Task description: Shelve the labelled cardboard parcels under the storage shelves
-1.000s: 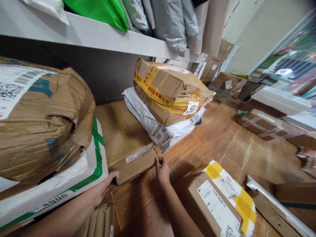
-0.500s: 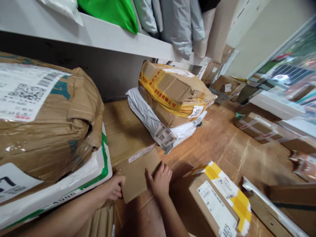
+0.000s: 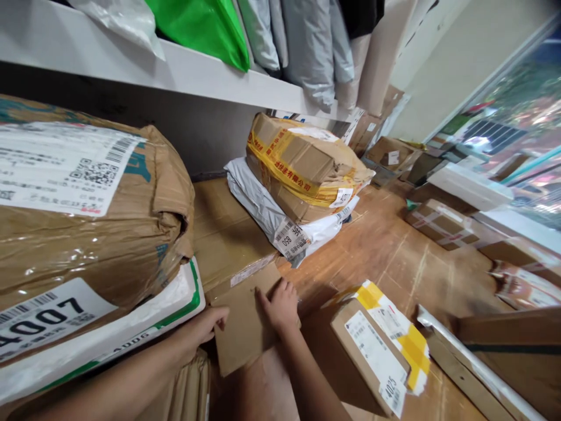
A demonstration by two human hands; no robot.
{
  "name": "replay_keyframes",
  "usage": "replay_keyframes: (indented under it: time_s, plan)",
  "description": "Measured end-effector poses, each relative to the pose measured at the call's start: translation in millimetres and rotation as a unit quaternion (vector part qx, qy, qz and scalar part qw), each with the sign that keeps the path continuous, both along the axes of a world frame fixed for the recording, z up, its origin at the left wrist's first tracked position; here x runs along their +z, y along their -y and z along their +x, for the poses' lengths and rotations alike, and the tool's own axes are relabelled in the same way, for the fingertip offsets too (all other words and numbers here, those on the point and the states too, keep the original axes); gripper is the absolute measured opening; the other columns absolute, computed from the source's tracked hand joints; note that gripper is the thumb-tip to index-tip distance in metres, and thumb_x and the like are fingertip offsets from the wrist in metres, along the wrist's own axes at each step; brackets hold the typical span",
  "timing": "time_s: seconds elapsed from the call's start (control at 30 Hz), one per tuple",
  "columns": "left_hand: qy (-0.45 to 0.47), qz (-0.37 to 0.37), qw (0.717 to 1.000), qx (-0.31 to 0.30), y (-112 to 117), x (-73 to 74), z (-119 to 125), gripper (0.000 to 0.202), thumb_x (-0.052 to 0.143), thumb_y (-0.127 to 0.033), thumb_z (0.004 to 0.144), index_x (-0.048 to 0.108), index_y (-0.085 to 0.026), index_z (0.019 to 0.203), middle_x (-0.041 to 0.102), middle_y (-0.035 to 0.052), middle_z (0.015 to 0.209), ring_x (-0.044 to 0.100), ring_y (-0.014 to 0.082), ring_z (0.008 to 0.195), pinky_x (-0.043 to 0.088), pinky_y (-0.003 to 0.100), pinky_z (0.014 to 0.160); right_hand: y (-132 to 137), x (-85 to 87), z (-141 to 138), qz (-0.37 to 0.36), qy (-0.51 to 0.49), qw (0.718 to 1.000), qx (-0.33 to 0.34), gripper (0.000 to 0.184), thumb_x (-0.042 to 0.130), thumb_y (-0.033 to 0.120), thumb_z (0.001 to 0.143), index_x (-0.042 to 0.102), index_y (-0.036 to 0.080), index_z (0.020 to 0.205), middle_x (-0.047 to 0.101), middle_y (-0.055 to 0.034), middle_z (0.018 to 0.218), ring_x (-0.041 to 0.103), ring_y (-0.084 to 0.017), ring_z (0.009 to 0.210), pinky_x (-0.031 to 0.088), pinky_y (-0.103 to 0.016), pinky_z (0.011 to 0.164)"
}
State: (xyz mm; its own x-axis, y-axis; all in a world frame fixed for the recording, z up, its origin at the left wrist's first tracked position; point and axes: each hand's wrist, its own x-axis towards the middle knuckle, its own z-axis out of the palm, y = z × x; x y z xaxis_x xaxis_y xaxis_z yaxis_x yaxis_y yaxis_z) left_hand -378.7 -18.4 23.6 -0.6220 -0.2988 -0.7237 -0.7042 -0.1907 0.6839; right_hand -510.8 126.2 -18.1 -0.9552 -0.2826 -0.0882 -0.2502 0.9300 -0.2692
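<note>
A small flat brown cardboard box lies between my hands, against the front of a larger cardboard box. My left hand is at its left edge, with curled fingers partly hidden. My right hand grips the right edge, its thumb on the upper face and its fingers over the far side. Behind it, a grey plastic mailer labelled 850 rests on the larger box. On that mailer sits a battered carton wrapped in yellow tape.
At the left, a big crumpled parcel lies on a white-and-green package. A box marked 4025 stands to the right on the brown floor. Above, a white shelf holds bags. More cartons line the window side.
The view has shifted slightly, bringing more of the left parcel's labels into sight. My left hand has slid up along the box's edge, and more of the box's face shows.
</note>
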Motion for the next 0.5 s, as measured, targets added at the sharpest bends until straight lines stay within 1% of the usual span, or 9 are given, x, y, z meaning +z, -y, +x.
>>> replay_keyframes:
  time_s: [0.07, 0.17, 0.23, 0.3, 0.37, 0.4, 0.43, 0.47, 0.5]
  plan:
    - [0.011, -0.009, 0.999, -0.047, -1, -0.1, 0, 0.014, 0.047, -0.035, 0.051, 0.046, -0.020, 0.052, 0.058, -0.0004, 0.067, 0.052, 0.0173, 0.076, 0.044, 0.028, 0.071, -16, -2.0, 21, 0.010, 0.010, 1.000, -0.011, 0.076, 0.047, 0.060, 0.082, 0.050, -0.006, 0.121, 0.057, -0.0286, 0.110, 0.053, -0.041, 0.106, 0.038, -0.046, 0.094]
    - [0.009, -0.033, 0.989, -0.140, -2, 5.1, 3, 0.026, 0.047, -0.040, 0.053, 0.046, -0.020, 0.037, 0.045, -0.0004, 0.043, 0.044, 0.0162, 0.057, 0.037, 0.030, 0.061, -40, -6.5, 58, 0.030, 0.030, 0.998, -0.043, 0.077, 0.044, 0.056, 0.085, 0.046, -0.010, 0.125, 0.056, -0.0306, 0.112, 0.054, -0.040, 0.106, 0.040, -0.044, 0.094]
    - [0.000, -0.064, 0.970, -0.236, -1, 11.3, 8, 0.033, 0.045, -0.044, 0.056, 0.047, -0.020, 0.032, 0.040, -0.0004, 0.037, 0.043, 0.0158, 0.051, 0.034, 0.031, 0.059, -53, -8.3, 79, 0.043, 0.048, 0.996, -0.060, 0.073, 0.043, 0.051, 0.087, 0.045, -0.011, 0.126, 0.057, -0.0307, 0.110, 0.056, -0.039, 0.104, 0.041, -0.044, 0.094]
    - [-0.007, -0.091, 0.946, -0.311, 1, 16.6, 14, 0.036, 0.042, -0.045, 0.059, 0.048, -0.021, 0.033, 0.041, -0.0001, 0.037, 0.045, 0.0162, 0.049, 0.034, 0.031, 0.058, -61, -6.6, 85, 0.054, 0.083, 0.994, -0.054, 0.070, 0.046, 0.048, 0.087, 0.047, -0.011, 0.124, 0.060, -0.0303, 0.105, 0.059, -0.039, 0.101, 0.043, -0.044, 0.091]
    - [-0.010, -0.089, 0.940, -0.330, 1, 18.5, 18, 0.036, 0.041, -0.045, 0.059, 0.048, -0.021, 0.034, 0.043, 0.0000, 0.039, 0.045, 0.0163, 0.051, 0.035, 0.030, 0.059, -58, -1.9, 70, 0.054, 0.088, 0.994, -0.034, 0.069, 0.050, 0.047, 0.084, 0.049, -0.010, 0.122, 0.060, -0.0318, 0.107, 0.059, -0.040, 0.102, 0.043, -0.045, 0.092]
    - [-0.012, -0.079, 0.941, -0.329, 0, 18.0, 19, 0.035, 0.041, -0.045, 0.059, 0.048, -0.021, 0.034, 0.043, -0.0002, 0.039, 0.044, 0.0157, 0.051, 0.034, 0.030, 0.059, -53, 0.7, 55, 0.046, 0.070, 0.996, -0.019, 0.070, 0.051, 0.048, 0.084, 0.049, -0.010, 0.122, 0.059, -0.0330, 0.110, 0.057, -0.040, 0.106, 0.042, -0.046, 0.094]
    - [-0.015, -0.065, 0.941, -0.332, -1, 16.8, 19, 0.035, 0.040, -0.044, 0.058, 0.049, -0.021, 0.035, 0.042, -0.0007, 0.039, 0.041, 0.0148, 0.050, 0.033, 0.029, 0.059, -46, 2.8, 37, 0.029, 0.020, 0.999, -0.003, 0.067, 0.049, 0.047, 0.085, 0.047, -0.007, 0.125, 0.054, -0.0332, 0.120, 0.052, -0.040, 0.115, 0.037, -0.048, 0.100]
    - [-0.019, -0.048, 0.939, -0.341, -2, 15.2, 19, 0.034, 0.039, -0.044, 0.058, 0.051, -0.021, 0.036, 0.041, -0.0013, 0.038, 0.038, 0.0138, 0.048, 0.031, 0.029, 0.057, -38, 4.1, 17, -0.002, -0.011, 0.999, 0.037, 0.062, 0.048, 0.044, 0.086, 0.047, -0.002, 0.127, 0.051, -0.0300, 0.126, 0.047, -0.038, 0.122, 0.034, -0.047, 0.104]
    - [-0.020, -0.029, 0.934, -0.354, -3, 13.6, 18, 0.033, 0.039, -0.044, 0.057, 0.052, -0.020, 0.037, 0.040, -0.0016, 0.038, 0.035, 0.0130, 0.047, 0.029, 0.029, 0.056, -30, 4.4, -1, -0.038, -0.014, 0.995, 0.091, 0.060, 0.049, 0.044, 0.086, 0.047, 0.002, 0.128, 0.050, -0.0259, 0.130, 0.046, -0.035, 0.124, 0.034, -0.043, 0.105]
